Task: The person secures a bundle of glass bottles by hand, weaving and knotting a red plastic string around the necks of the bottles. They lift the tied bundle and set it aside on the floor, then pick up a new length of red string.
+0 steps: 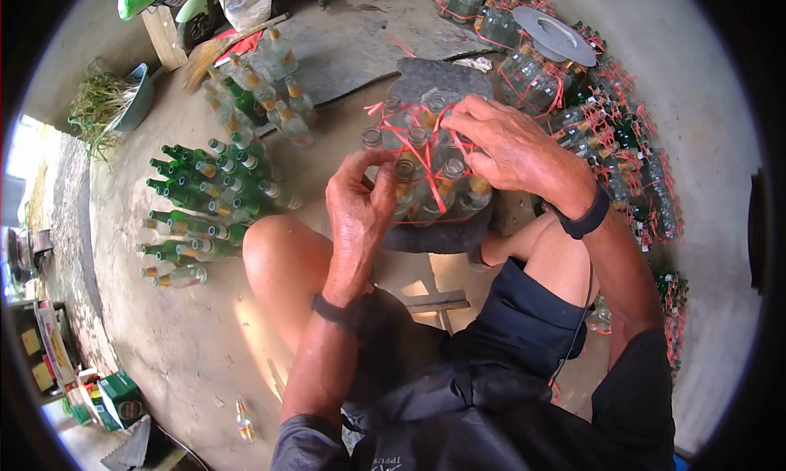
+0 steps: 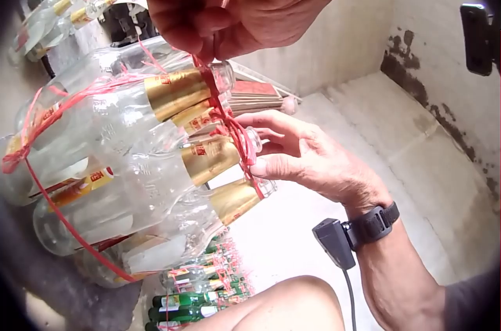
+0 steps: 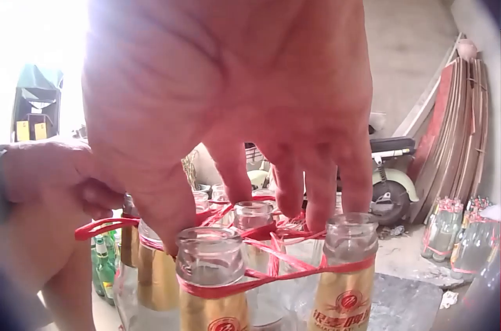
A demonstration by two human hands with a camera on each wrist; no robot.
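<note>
A cluster of clear glass bottles (image 1: 475, 194) with gold neck labels stands between the person's knees. Red plastic string (image 1: 427, 156) runs around and across the necks, and another strand circles the bodies lower down. The left hand (image 1: 360, 194) is at the near left side of the cluster; in the left wrist view its thumb and fingers pinch the string beside a bottle neck (image 2: 223, 74). On the far right side, the right hand (image 1: 524, 148) holds string at the necks, its thumb against the strands in the left wrist view. From the right wrist, its fingers (image 3: 317, 198) reach down between the mouths.
A dark low support (image 1: 434, 238) lies under the cluster. Loose green bottles (image 1: 192, 180) and clear bottles (image 1: 282, 58) stand on the left. Tied bottle bundles (image 1: 614, 144) line the right wall, with a grey round lid (image 1: 557, 36) on some. A broom (image 1: 213, 58) lies behind.
</note>
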